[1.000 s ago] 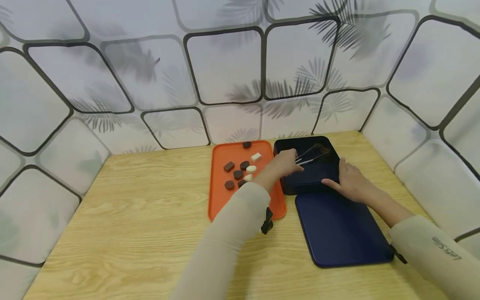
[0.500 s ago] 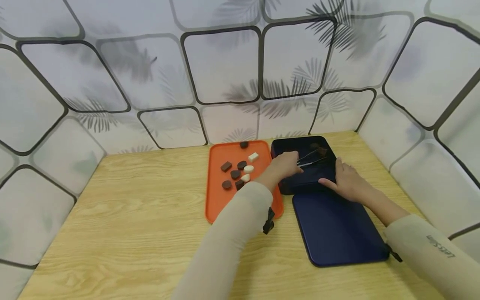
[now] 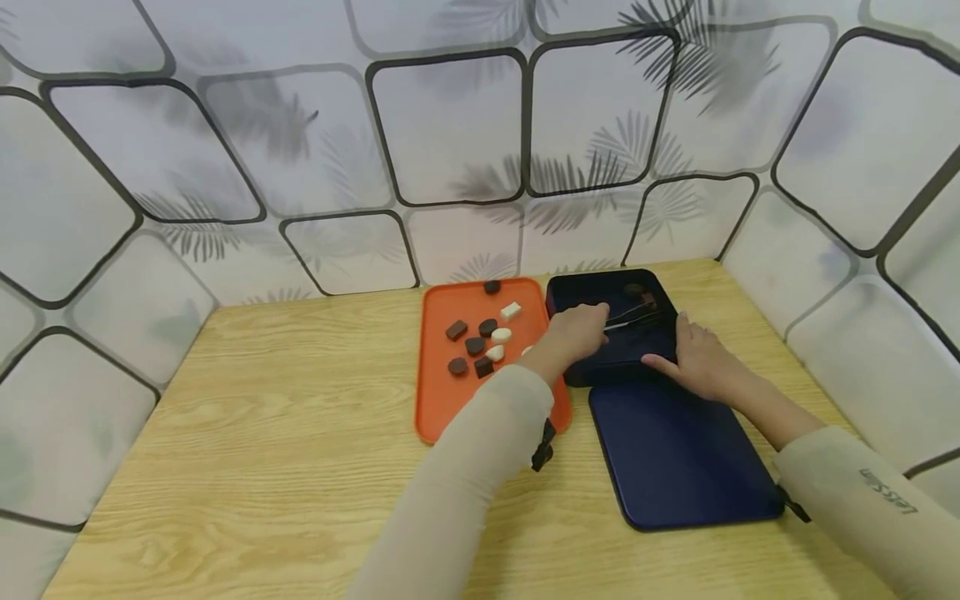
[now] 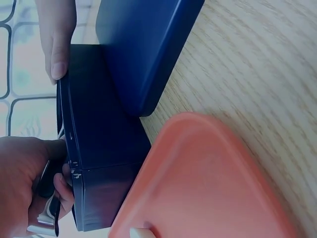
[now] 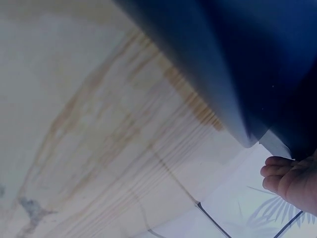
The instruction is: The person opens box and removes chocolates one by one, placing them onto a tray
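In the head view my left hand (image 3: 579,333) grips a pair of metal tongs (image 3: 632,320), which reach into a dark blue box (image 3: 626,375). Near their tips lies a brown chocolate (image 3: 648,298); whether they touch it I cannot tell. A darker round piece (image 3: 633,289) sits behind it. The tongs' bent end (image 4: 48,218) shows under the hand in the left wrist view. My right hand (image 3: 703,363) rests on the box's right edge, thumb spread along the near side. Left of the box, an orange tray (image 3: 438,408) bears several dark and white chocolates (image 3: 475,346).
A dark blue lid (image 3: 682,462) lies flat on the wooden table (image 3: 300,442), just in front of the box. The tray stands against the box's left side, partly under my left forearm. Patterned white fabric (image 3: 450,125) walls the table's back and sides.
My left hand has shifted slightly right over the box, and the tongs' tips have dropped a little nearer. My right hand keeps its place on the box.
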`<state>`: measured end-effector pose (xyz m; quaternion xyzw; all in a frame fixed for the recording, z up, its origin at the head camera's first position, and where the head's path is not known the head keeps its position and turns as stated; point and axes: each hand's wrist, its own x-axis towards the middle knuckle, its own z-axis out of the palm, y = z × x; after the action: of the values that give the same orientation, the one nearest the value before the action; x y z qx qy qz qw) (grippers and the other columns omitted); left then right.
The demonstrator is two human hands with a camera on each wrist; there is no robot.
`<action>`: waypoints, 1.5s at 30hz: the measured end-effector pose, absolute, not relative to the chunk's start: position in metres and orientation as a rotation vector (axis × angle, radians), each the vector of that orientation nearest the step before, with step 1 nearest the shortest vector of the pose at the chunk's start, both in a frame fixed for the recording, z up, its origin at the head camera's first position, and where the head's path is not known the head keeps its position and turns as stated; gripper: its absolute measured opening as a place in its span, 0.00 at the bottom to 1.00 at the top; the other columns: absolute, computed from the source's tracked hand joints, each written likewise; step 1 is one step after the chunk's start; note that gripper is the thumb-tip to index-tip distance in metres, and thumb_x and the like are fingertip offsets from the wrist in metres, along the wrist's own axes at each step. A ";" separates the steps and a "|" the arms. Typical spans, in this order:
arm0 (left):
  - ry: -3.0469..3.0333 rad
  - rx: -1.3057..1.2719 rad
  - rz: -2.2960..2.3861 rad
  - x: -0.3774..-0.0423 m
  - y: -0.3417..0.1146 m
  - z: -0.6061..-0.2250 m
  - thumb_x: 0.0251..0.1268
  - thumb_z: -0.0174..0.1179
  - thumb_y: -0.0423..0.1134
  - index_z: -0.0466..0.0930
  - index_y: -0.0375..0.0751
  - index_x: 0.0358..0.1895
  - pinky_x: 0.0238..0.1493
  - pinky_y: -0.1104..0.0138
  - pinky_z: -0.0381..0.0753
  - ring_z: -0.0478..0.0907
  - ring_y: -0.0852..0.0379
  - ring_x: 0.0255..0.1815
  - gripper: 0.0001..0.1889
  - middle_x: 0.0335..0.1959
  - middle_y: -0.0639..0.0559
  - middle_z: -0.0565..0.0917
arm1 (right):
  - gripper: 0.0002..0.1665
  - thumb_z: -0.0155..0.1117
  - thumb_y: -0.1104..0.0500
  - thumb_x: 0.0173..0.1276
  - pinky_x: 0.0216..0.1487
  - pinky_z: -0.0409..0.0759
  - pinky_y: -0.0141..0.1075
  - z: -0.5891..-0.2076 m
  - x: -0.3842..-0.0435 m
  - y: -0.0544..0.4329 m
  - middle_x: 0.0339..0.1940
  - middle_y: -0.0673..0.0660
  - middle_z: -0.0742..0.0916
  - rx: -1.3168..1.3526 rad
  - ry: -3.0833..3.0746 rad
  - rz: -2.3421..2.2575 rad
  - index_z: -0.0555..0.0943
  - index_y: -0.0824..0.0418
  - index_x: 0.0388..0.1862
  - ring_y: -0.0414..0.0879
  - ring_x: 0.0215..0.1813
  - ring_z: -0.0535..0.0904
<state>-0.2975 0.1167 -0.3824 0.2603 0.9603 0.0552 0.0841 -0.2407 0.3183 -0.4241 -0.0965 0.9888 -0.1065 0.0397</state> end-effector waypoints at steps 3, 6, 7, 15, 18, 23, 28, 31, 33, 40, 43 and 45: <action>2.880 0.770 0.185 -0.298 0.115 -0.384 0.67 0.57 0.48 0.72 0.52 0.48 0.37 0.63 0.79 0.79 0.61 0.38 0.11 0.40 0.59 0.82 | 0.62 0.44 0.32 0.70 0.65 0.54 0.63 -0.426 -0.242 0.320 0.62 0.89 0.59 -0.299 3.033 -0.318 0.40 0.88 0.66 0.79 0.64 0.57; 2.879 0.769 0.219 -0.300 0.112 -0.383 0.68 0.56 0.46 0.72 0.51 0.46 0.35 0.64 0.79 0.79 0.61 0.38 0.09 0.39 0.59 0.81 | 0.62 0.45 0.32 0.70 0.65 0.54 0.63 -0.428 -0.243 0.321 0.62 0.89 0.59 -0.301 3.037 -0.319 0.40 0.88 0.66 0.79 0.64 0.57; 2.877 0.773 0.229 -0.300 0.111 -0.383 0.68 0.56 0.46 0.72 0.51 0.46 0.34 0.65 0.78 0.79 0.61 0.37 0.08 0.38 0.59 0.81 | 0.62 0.45 0.32 0.70 0.65 0.54 0.63 -0.428 -0.243 0.321 0.62 0.89 0.59 -0.300 3.037 -0.318 0.40 0.88 0.66 0.79 0.64 0.57; 2.851 0.759 0.239 -0.302 0.108 -0.375 0.67 0.57 0.46 0.72 0.48 0.47 0.35 0.66 0.78 0.79 0.61 0.38 0.11 0.39 0.57 0.81 | 0.62 0.45 0.31 0.69 0.65 0.52 0.63 -0.427 -0.243 0.321 0.62 0.89 0.59 -0.286 3.036 -0.319 0.40 0.88 0.66 0.79 0.64 0.57; 2.830 0.733 0.246 -0.302 0.109 -0.373 0.66 0.59 0.47 0.72 0.47 0.47 0.36 0.65 0.78 0.80 0.60 0.39 0.12 0.40 0.56 0.81 | 0.62 0.45 0.32 0.69 0.65 0.52 0.63 -0.425 -0.241 0.320 0.62 0.89 0.59 -0.285 3.032 -0.332 0.40 0.88 0.67 0.79 0.64 0.57; 2.792 0.741 0.247 -0.301 0.113 -0.373 0.65 0.59 0.48 0.72 0.48 0.47 0.38 0.66 0.78 0.79 0.61 0.41 0.13 0.41 0.57 0.81 | 0.61 0.46 0.32 0.70 0.65 0.53 0.63 -0.426 -0.240 0.318 0.62 0.89 0.59 -0.285 3.029 -0.349 0.41 0.88 0.67 0.79 0.64 0.56; 2.778 0.815 0.179 -0.304 0.114 -0.373 0.64 0.60 0.50 0.73 0.51 0.50 0.42 0.66 0.78 0.78 0.62 0.46 0.15 0.45 0.59 0.81 | 0.62 0.45 0.32 0.70 0.66 0.53 0.63 -0.427 -0.241 0.318 0.63 0.89 0.58 -0.278 3.026 -0.351 0.40 0.87 0.67 0.79 0.65 0.55; 2.760 0.861 0.152 -0.307 0.115 -0.369 0.63 0.62 0.50 0.73 0.53 0.51 0.45 0.64 0.77 0.77 0.63 0.49 0.16 0.48 0.59 0.80 | 0.62 0.45 0.32 0.69 0.65 0.54 0.63 -0.426 -0.241 0.319 0.63 0.89 0.58 -0.270 3.033 -0.354 0.39 0.87 0.67 0.80 0.64 0.56; 2.747 0.859 0.148 -0.307 0.115 -0.367 0.62 0.62 0.50 0.73 0.53 0.51 0.46 0.64 0.76 0.76 0.63 0.50 0.17 0.49 0.60 0.79 | 0.62 0.46 0.32 0.69 0.65 0.54 0.63 -0.424 -0.241 0.320 0.62 0.89 0.58 -0.267 3.033 -0.354 0.39 0.87 0.67 0.80 0.64 0.56; 2.745 0.778 0.196 -0.307 0.114 -0.371 0.63 0.61 0.50 0.71 0.51 0.49 0.42 0.63 0.77 0.78 0.61 0.45 0.16 0.43 0.58 0.80 | 0.62 0.46 0.32 0.69 0.64 0.55 0.63 -0.428 -0.242 0.320 0.62 0.89 0.59 -0.274 3.038 -0.354 0.40 0.87 0.67 0.80 0.64 0.56; 2.739 0.787 0.215 -0.308 0.114 -0.374 0.64 0.60 0.50 0.72 0.50 0.50 0.42 0.65 0.77 0.78 0.62 0.46 0.16 0.45 0.58 0.80 | 0.62 0.46 0.32 0.69 0.64 0.56 0.64 -0.427 -0.241 0.319 0.62 0.89 0.59 -0.274 3.035 -0.366 0.40 0.87 0.67 0.80 0.64 0.56; 2.736 0.791 0.219 -0.308 0.114 -0.375 0.64 0.60 0.50 0.72 0.51 0.51 0.43 0.65 0.77 0.78 0.62 0.46 0.16 0.46 0.58 0.80 | 0.62 0.46 0.32 0.69 0.64 0.56 0.64 -0.426 -0.241 0.319 0.62 0.89 0.59 -0.274 3.033 -0.362 0.39 0.87 0.67 0.80 0.64 0.56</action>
<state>-0.3079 0.1140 -0.3752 0.2742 0.9481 0.0758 0.1423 -0.2408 0.3186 -0.4263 -0.0893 0.9883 -0.1178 0.0374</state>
